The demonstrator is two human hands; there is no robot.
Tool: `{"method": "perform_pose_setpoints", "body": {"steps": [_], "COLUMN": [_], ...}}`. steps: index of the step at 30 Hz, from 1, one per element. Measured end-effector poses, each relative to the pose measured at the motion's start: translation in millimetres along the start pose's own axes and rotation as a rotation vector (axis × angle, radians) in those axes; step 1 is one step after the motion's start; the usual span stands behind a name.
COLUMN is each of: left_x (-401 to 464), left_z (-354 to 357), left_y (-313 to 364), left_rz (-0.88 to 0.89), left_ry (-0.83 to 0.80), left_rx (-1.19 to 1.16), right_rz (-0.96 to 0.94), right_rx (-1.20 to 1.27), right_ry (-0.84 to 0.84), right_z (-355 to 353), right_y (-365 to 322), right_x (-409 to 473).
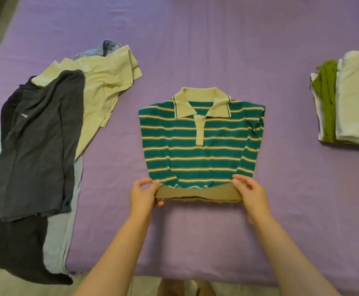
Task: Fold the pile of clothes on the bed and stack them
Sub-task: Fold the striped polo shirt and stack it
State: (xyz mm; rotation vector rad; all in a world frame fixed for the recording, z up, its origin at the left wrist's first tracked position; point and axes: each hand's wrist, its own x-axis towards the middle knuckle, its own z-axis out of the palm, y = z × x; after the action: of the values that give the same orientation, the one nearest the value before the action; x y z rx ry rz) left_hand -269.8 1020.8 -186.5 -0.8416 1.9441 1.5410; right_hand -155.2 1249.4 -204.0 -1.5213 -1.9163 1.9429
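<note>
A teal polo shirt [200,146] with cream and tan stripes lies face up mid-bed, sleeves folded in, collar pointing away. My left hand [145,194] pinches the left end of its tan hem band, and my right hand [250,192] grips the right end. The hem is lifted slightly off the purple sheet [195,50]. To the left lies an unfolded pile: a dark grey tee [39,142] on top, a cream polo [103,82], a denim piece [108,48] and dark garments. At the right edge sits a folded stack [349,101] of white and green clothes.
The bed's near edge runs along the bottom, with floor tiles [144,287] and my feet below it. Some of the pile's dark and light blue garments hang over that edge at lower left. Bare sheet lies between the polo and the folded stack.
</note>
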Motion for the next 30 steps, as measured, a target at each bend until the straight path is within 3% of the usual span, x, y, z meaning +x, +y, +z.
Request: {"method": "perform_pose_setpoints", "body": {"steps": [4, 7, 10, 14, 16, 18, 21, 25, 28, 30], "left_x": [26, 50, 83, 126, 140, 148, 150, 159, 176, 185], "left_z": [19, 39, 64, 93, 101, 106, 109, 111, 120, 126], "left_y": [59, 102, 130, 125, 116, 110, 111, 133, 150, 156], "left_rz": [-0.141, -0.174, -0.070, 0.312, 0.502, 0.564, 0.512, 0.566, 0.548, 0.486], "left_ry": [-0.166, -0.278, -0.356, -0.219, -0.114, -0.081, -0.150, -0.134, -0.149, -0.210], "left_rx": [-0.306, -0.416, -0.237, 0.555, 0.824, 0.788, 0.618, 0.466, 0.456, 0.511], "right_rz": [0.248, 0.308, 0.207, -0.048, -0.208, -0.329, -0.335, -0.398, -0.385, -0.314], "right_rx": [0.483, 0.616, 0.322, -0.522, -0.710, -0.687, -0.520, -0.490, -0.450, -0.432], "right_ry": [0.011, 0.038, 0.020, 0.122, 0.194, 0.238, 0.231, 0.319, 0.364, 0.302], "right_z": [8, 11, 22, 37, 42, 46, 52, 57, 63, 69], "right_y": [-60, -97, -114, -105, -96, -89, -90, -110, -128, -135], "right_x": [46, 84, 118, 153, 164, 168, 166, 175, 194, 206]}}
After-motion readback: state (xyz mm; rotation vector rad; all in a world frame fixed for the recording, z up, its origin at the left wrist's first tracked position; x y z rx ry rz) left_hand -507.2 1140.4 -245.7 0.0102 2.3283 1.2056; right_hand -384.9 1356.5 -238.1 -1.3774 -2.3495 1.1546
